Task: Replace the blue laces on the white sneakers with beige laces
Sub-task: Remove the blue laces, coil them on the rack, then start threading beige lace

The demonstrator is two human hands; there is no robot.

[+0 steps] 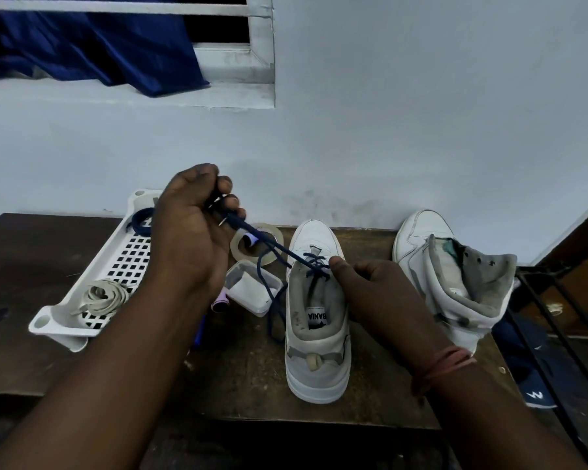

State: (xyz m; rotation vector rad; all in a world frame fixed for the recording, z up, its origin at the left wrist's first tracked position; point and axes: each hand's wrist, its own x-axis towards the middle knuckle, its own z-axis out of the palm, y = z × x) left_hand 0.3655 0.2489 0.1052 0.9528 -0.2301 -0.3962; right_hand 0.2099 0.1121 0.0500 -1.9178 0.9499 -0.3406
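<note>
**Blue laces, white sneakers, beige in the tray**

The near sneaker is white with a grey lining and a navy lace. The white tray at the brown table's left end shows a square-holed grid and holds beige laces.

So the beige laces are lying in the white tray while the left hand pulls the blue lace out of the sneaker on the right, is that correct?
Not quite. In the head view the left hand pulls the blue lace out of the left sneaker; the right sneaker has no lace. The beige laces do lie in the white tray.
</note>
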